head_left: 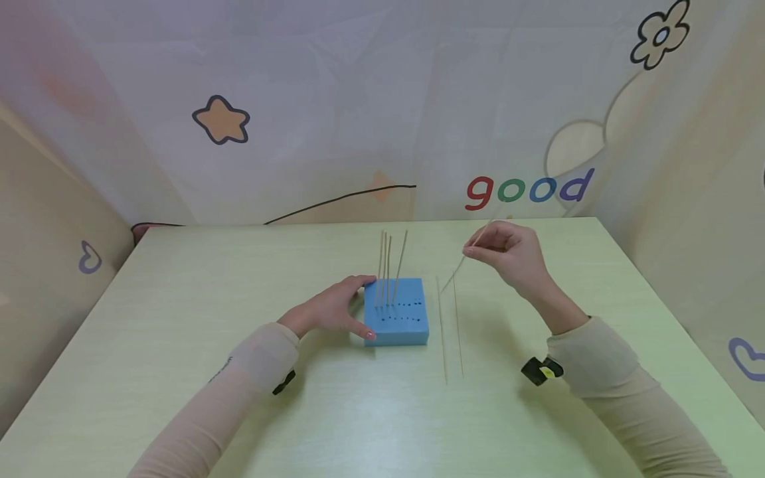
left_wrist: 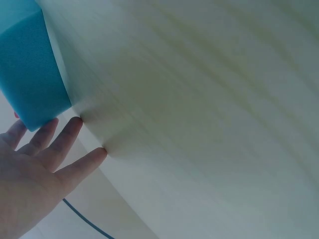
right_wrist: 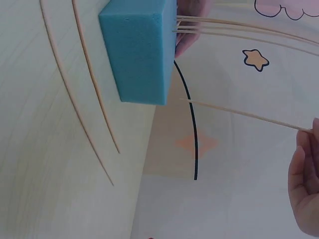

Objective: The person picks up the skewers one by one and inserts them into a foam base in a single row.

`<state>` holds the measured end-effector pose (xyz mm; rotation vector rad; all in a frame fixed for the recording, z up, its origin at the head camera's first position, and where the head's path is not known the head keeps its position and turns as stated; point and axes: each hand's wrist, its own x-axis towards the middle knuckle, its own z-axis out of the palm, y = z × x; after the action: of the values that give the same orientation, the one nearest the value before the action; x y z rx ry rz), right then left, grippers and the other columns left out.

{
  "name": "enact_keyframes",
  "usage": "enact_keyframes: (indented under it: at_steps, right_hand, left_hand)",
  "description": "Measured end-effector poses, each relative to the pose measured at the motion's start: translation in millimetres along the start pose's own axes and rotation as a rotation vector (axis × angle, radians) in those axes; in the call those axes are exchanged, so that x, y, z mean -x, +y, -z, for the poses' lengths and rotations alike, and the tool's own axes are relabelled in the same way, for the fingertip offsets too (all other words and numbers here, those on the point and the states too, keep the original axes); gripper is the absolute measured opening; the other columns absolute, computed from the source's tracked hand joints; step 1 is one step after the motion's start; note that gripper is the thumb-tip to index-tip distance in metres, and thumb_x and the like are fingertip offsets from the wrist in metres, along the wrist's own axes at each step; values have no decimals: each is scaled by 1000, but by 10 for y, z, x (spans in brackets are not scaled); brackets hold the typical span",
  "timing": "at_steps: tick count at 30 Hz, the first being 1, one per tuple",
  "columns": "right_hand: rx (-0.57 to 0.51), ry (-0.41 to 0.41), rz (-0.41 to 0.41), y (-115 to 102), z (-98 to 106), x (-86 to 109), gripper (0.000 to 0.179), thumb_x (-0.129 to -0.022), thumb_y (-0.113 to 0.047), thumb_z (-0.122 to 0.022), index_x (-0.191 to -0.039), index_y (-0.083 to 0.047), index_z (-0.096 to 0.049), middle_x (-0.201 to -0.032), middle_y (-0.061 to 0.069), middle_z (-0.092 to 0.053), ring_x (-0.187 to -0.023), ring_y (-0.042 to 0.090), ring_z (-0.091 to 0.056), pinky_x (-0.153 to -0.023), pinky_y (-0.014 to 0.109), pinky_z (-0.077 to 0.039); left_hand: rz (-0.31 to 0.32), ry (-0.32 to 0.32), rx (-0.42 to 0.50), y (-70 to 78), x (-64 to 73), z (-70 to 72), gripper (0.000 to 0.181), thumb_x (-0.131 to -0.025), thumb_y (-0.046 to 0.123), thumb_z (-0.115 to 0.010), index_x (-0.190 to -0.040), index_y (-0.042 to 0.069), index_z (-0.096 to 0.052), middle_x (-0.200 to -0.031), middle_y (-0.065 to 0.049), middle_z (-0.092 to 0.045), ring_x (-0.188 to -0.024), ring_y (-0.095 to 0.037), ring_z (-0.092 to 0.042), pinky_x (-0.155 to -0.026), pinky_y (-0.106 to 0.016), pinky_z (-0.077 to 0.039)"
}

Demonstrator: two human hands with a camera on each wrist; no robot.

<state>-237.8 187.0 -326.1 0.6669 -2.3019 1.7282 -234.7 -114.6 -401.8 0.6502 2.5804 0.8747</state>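
A blue foam block [head_left: 397, 337] with rows of small dark holes lies on the table. Several thin wooden sticks [head_left: 400, 265] stand in its left part, one leaning right. My left hand [head_left: 331, 310] holds the block's left side, thumb at the front corner and index finger at the back one; in the left wrist view its other fingers [left_wrist: 67, 137] spread beside the block. Right of the block and raised, my right hand [head_left: 514, 255] pinches another wooden stick [right_wrist: 239, 112] between thumb and fingers. This stick slants down toward the left, its lower end free of the block.
Two loose sticks lie roughly parallel on the table just right of the block, a left one [head_left: 442, 332] and a right one [head_left: 457, 325]. Behind the pale table [head_left: 197, 318] hangs a printed cloth [head_left: 335, 99], with more cloth at both sides.
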Motion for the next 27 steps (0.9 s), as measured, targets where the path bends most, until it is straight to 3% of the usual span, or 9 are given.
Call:
enact_keyframes:
  at_steps: [4,11,15,20,27]
  right_hand:
    - [0,10,-8,-90,-51,6,7,-79,-2,-68,-84,3,-66,-82,2,-66,-74,10,-64,-70,20,-51]
    - [-21,22,11,-185,-150,8,17,-80,0,-67,-91,12,-65,-81,-10,-66,-75,8,-65,-72,21,-51]
    - [-10,11,29,-204,-229,16,20,-80,0,-67,-96,11,-66,-85,3,-69,-77,7,-65,-73,22,-51]
    - [57,-3,103,-195,-354,18,16,-79,2,-67,-94,9,-67,-87,20,-67,-76,4,-64,-70,21,-51]
    - [201,-27,239,-154,-529,20,12,-76,3,-70,-88,4,-70,-82,12,-69,-74,14,-66,-65,22,-52]
  left_hand:
    - [3,-1,-4,-6,-4,-3,108,-59,40,-84,-144,11,-23,-143,-8,-31,-129,-25,-33,-105,-38,-28]
    - [6,-3,1,-5,-1,4,108,-59,41,-84,-144,11,-23,-144,-8,-29,-130,-25,-31,-105,-39,-27]
    - [6,-6,7,2,2,4,108,-60,40,-84,-144,11,-22,-144,-7,-28,-130,-25,-31,-105,-38,-27]
    - [-1,-4,-2,0,4,6,107,-60,40,-83,-144,10,-22,-144,-8,-29,-129,-25,-32,-105,-37,-28]
    - [-11,-6,-5,-6,5,9,108,-60,42,-83,-144,10,-23,-143,-8,-30,-129,-25,-32,-105,-38,-27]
